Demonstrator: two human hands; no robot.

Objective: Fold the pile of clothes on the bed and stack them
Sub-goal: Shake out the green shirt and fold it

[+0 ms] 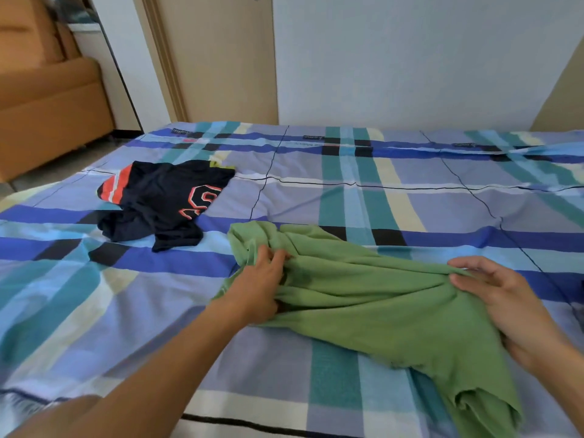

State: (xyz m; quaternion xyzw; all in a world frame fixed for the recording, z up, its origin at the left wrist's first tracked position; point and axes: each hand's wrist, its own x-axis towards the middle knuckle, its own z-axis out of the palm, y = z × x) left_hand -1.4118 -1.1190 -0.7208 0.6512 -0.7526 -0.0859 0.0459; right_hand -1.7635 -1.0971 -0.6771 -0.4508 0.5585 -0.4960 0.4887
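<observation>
On the bed (379, 191), my left hand (262, 281) and right hand (505, 300) grip the crumpled green shirt (379, 306); nothing is folded yet, and the dark jersey (158, 213) lies bunched nearby.

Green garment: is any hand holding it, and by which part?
Yes, both. The left hand grips bunched cloth at the far left end of the green garment; the fingers of the right hand pinch a fold on its right edge.
</observation>
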